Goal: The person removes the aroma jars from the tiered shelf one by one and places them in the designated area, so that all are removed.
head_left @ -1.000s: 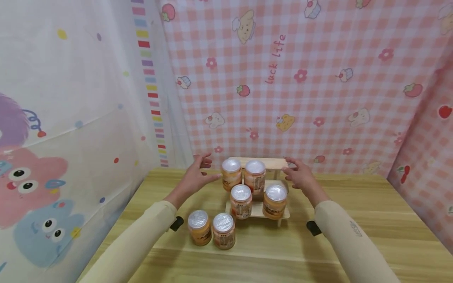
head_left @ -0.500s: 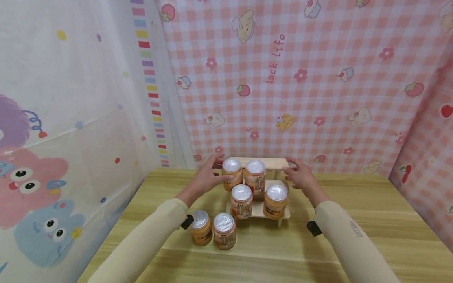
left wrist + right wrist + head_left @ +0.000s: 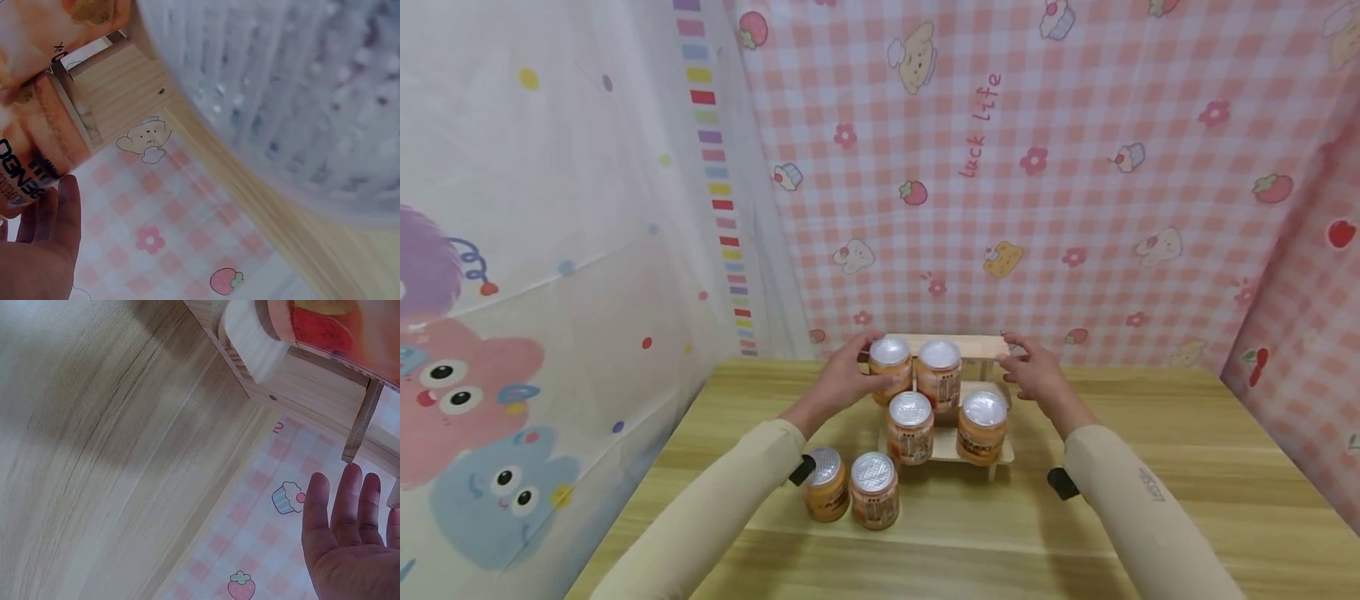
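Observation:
My left hand grips the upper-left can, its thumb across the front. In the left wrist view, the left hand's fingers lie against the orange can. My right hand touches the right end of the wooden rack's top board. Its fingers look straight beside the rack in the right wrist view; its thumb is hard to make out there. Another can stands beside the gripped one. Lower on the rack are a left can and a right can.
Two more cans, one left and one right, stand on the wooden table in front of the rack, the left one near my left wrist. A pink checked cloth hangs behind the table, and a white patterned sheet at the left.
My left hand has moved right from beside the rack and now holds the upper-left can. The left table can has shifted slightly right. My right hand has stayed at the board's end.

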Demonstrator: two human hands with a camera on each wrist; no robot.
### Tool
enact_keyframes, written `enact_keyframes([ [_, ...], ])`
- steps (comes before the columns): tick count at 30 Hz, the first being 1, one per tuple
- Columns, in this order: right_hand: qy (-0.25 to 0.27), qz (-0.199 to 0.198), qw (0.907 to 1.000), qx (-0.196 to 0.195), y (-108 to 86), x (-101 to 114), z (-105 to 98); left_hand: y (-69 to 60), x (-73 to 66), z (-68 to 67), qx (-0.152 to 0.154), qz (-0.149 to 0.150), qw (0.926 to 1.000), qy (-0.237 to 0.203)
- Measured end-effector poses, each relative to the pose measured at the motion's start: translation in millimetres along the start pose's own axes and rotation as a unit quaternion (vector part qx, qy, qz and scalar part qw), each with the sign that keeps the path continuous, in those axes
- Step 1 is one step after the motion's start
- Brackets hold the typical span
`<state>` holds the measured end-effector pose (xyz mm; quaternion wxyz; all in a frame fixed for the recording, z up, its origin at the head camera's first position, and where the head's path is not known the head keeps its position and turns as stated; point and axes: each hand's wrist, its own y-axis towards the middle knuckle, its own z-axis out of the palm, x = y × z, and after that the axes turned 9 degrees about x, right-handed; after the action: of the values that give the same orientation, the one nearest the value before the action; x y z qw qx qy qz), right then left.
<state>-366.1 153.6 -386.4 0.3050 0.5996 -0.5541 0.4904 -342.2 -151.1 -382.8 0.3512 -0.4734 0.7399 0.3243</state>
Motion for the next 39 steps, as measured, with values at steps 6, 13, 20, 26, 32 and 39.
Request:
enact_keyframes([
  [6, -0.003, 0.01, 0.9999, 0.004, -0.1, 0, 0, -1.9, -0.6, -1.1, -0.003, 0.007, 1.0, 0.005],
  [13, -0.011, 0.007, 0.9999, 0.006, 0.0, -2, -1, -8.0, -3.5, -15.4, -0.031, 0.023, 0.9992, -0.006],
  [20, -0.004, 0.007, 0.9999, 0.005, -1.2, 1, 0, -22.6, -8.0, -35.9, -0.05, 0.027, 0.9979, -0.031],
  [26, -0.005, 0.006, 1.0, 0.005, -3.2, 2, 0, -38.7, -9.4, -52.6, -0.065, 0.02, 0.9971, -0.034],
  [32, -0.007, 0.005, 1.0, 0.0, -0.8, -2, -1, -52.6, -5.7, -64.9, -0.068, 0.013, 0.9969, -0.037],
  [39, -0.006, 0.005, 1.0, -0.005, 1.0, -1, -2, -72.7, 6.9, -76.5, -0.062, 0.001, 0.9978, -0.024],
])
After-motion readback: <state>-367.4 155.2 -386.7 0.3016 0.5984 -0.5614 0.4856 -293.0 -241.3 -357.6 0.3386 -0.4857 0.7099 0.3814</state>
